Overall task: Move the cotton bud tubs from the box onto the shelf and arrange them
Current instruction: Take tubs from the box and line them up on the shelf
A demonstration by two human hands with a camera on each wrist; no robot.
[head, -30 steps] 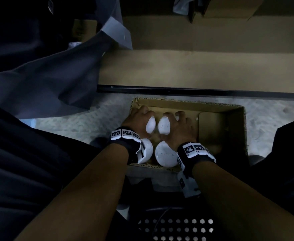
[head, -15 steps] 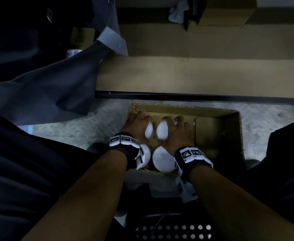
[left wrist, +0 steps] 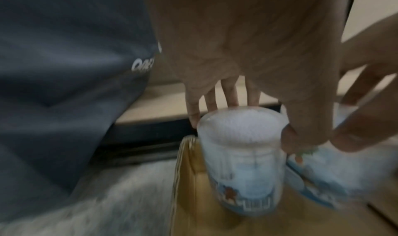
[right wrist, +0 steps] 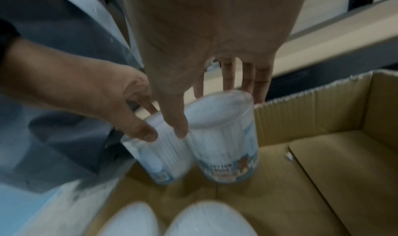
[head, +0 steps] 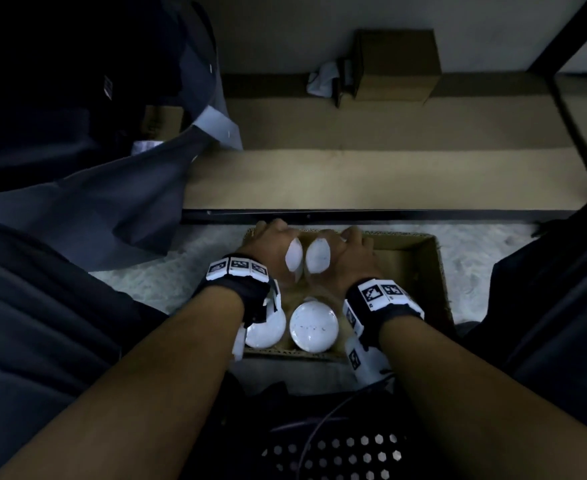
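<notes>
Left hand [head: 274, 249] curled round one cotton bud tub [left wrist: 241, 156], right hand [head: 349, 258] round another [right wrist: 224, 137], both above the cardboard box [head: 434, 271].

Pale speckled floor [head: 167, 282] across mid-frame, open cardboard box [head: 437, 271] on it at centre, wooden shelf [head: 354, 181] above holding small carton [head: 397, 64].

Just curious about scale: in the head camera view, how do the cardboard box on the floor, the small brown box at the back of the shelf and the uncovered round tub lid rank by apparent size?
1. cardboard box, largest.
2. small brown box; it sits farther off, so its true size is unsure.
3. tub lid, smallest.
</notes>
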